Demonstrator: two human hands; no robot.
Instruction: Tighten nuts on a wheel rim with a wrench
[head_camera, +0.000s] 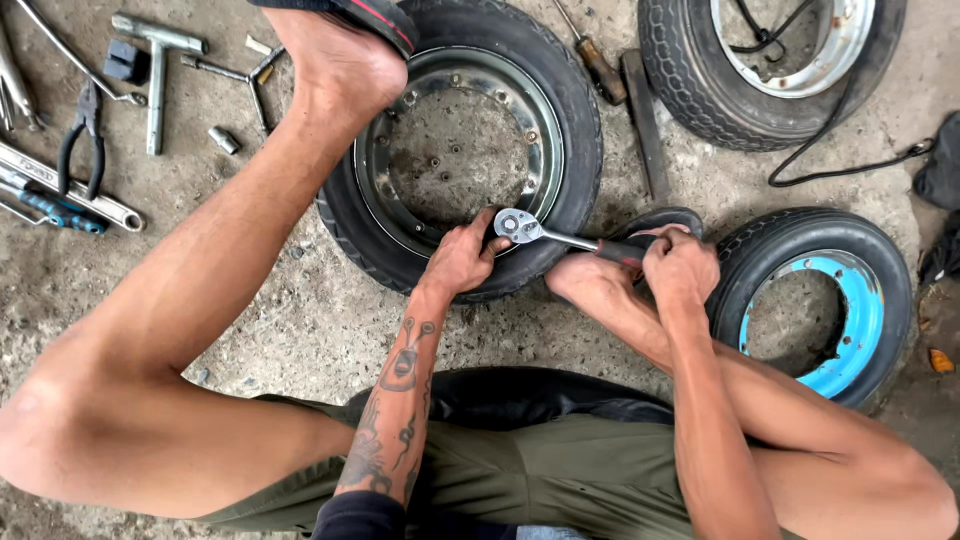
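Note:
A small black tyre (575, 110) on a silver rim (540, 130) lies flat on the concrete in front of me, pinned by my feet at its far and near edges. My left hand (462, 255) rests on the rim's near edge and steadies the head of a ratchet wrench (520, 228). My right hand (680, 268) is closed around the wrench's red and black handle, to the right of the tyre. The wrench head sits on the rim's near flange.
A tyre with a blue rim (860, 310) lies at the right. Another tyre with a silver rim (700, 70) and a black cable lies at the top right. A screwdriver (598, 65) and flat bar (645, 120) lie between them. Pliers (85, 140), spanners and a T-wrench (157, 70) lie at the left.

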